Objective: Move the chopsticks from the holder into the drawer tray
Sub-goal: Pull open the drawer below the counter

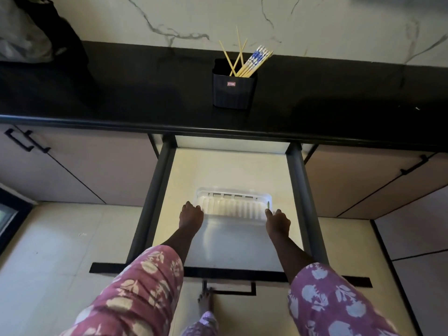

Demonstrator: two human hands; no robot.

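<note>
Several chopsticks (252, 63), some plain and some with blue-patterned tops, stand in a black holder (234, 89) on the dark counter. Below it a drawer (155, 190) is pulled out wide. Inside lies a white slotted plastic tray (232, 204). My left hand (191, 215) grips the tray's left end. At the tray's right end, my right hand (277, 220) holds the rim with its fingers curled. Both hands are well below and in front of the holder.
The black countertop (121, 93) runs across, with a marble wall behind it. A dark bag (36, 37) sits at the far left. Closed cabinets with black handles (26, 141) flank the drawer. My foot (206, 301) stands on the tiled floor beneath the drawer front.
</note>
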